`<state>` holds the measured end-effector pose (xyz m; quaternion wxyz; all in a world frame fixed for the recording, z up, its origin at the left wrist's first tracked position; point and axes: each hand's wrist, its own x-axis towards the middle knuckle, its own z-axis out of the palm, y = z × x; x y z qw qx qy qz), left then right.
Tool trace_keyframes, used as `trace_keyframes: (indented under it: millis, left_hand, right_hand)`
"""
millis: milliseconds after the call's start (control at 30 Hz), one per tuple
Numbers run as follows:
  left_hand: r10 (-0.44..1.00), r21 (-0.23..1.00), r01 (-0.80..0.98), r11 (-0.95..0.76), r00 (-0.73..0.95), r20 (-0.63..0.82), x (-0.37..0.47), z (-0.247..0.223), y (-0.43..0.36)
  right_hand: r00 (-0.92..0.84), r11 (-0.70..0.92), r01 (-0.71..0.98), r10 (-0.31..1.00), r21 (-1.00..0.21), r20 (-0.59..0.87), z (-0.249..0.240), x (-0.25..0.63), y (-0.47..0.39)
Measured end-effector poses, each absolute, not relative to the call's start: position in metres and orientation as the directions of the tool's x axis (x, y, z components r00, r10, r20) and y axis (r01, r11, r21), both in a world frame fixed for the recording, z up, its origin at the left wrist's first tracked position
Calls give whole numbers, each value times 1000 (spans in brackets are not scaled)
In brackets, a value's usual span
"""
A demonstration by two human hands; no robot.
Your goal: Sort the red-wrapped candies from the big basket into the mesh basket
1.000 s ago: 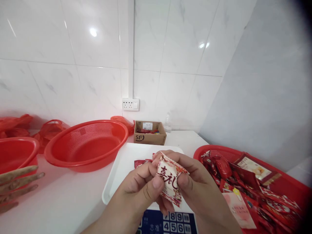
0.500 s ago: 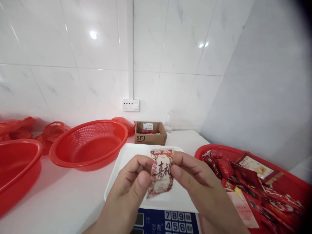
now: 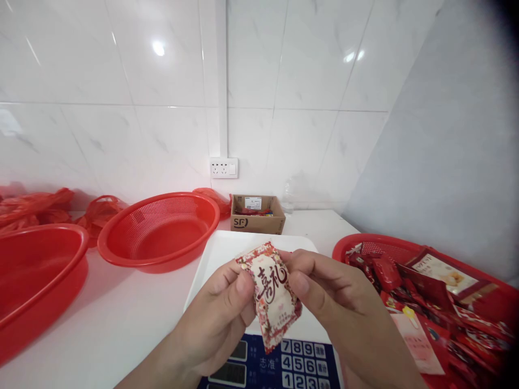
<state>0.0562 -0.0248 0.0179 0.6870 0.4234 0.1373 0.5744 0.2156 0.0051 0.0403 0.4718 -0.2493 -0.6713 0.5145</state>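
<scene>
Between my two hands is a small candy packet (image 3: pixel 272 302), white with a red floral border and large dark red characters on its front. My left hand (image 3: pixel 227 302) pinches its left edge between thumb and fingers. On the other side my right hand (image 3: pixel 324 292) grips the right edge, thumb toward me. The packet tilts, its lower corner hanging over the keypad of a digital scale (image 3: pixel 270 363). Behind the hands lies the scale's white weighing tray (image 3: pixel 221 248), partly covered by them.
At right stands a red basket (image 3: pixel 344 243) full of red-wrapped packets. Two more red baskets, one perforated (image 3: pixel 158 259) and one nearer (image 3: pixel 44 302), are on the left. A small cardboard box (image 3: pixel 259 223), a clear bottle (image 3: pixel 288 195) and red plastic bags (image 3: pixel 36 208) line the wall.
The packet has turned in my hands, its face now clearer and tilted, its top leaning left. Both hands still hold it. The camera view has shifted slightly.
</scene>
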Motion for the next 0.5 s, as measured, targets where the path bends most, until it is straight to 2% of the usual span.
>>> trace_keyframes:
  millis: [200, 500]
  left_hand:
    - [895, 693, -719, 48, 339, 289, 56, 24, -25]
    - [890, 694, -719, 40, 342, 303, 56, 23, -26]
  right_hand:
    - [-464, 405, -1, 810, -914, 359, 42, 222, -1]
    - [-482, 413, -21, 794, -911, 371, 46, 221, -4]
